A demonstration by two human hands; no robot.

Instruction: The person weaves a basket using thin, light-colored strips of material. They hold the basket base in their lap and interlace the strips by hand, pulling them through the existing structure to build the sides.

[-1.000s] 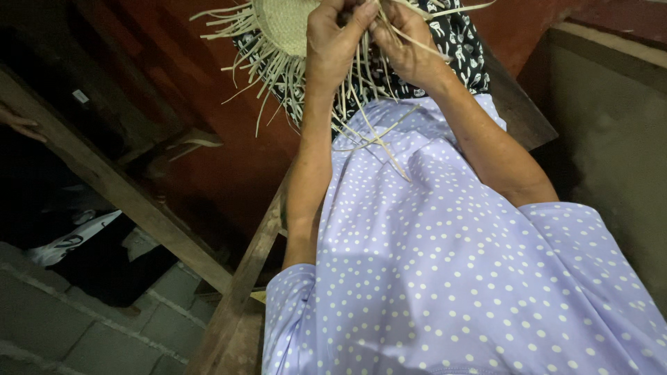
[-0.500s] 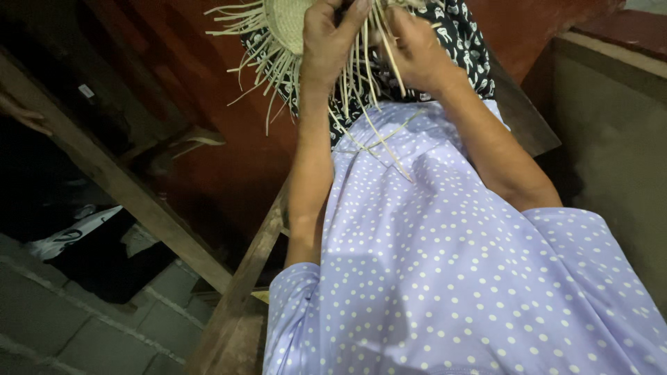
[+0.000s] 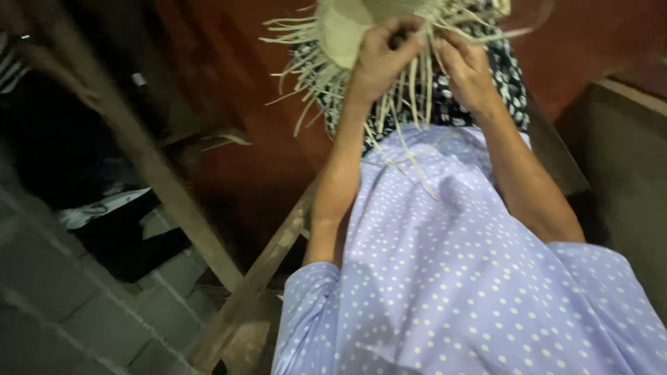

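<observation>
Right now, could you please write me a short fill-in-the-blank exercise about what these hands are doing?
1. Both hands grip a woven piece made of pale ____.
2. Loose strands hang down over the ____-dotted lilac dress.
3. The left hand and right hand work at the ____ edge of the picture.

Missing words: straw; white; top

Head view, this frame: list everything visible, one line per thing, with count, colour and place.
woven straw piece: one, pale tan, top centre, loose strands hanging down
patterned cloth: one, black and white, under the straw
dotted garment: one, lilac with white dots, centre to bottom right
wooden beams: two or so, brown, crossing on the left
block wall: grey, bottom left
left hand: gripping the strands
right hand: gripping the strands beside it
</observation>
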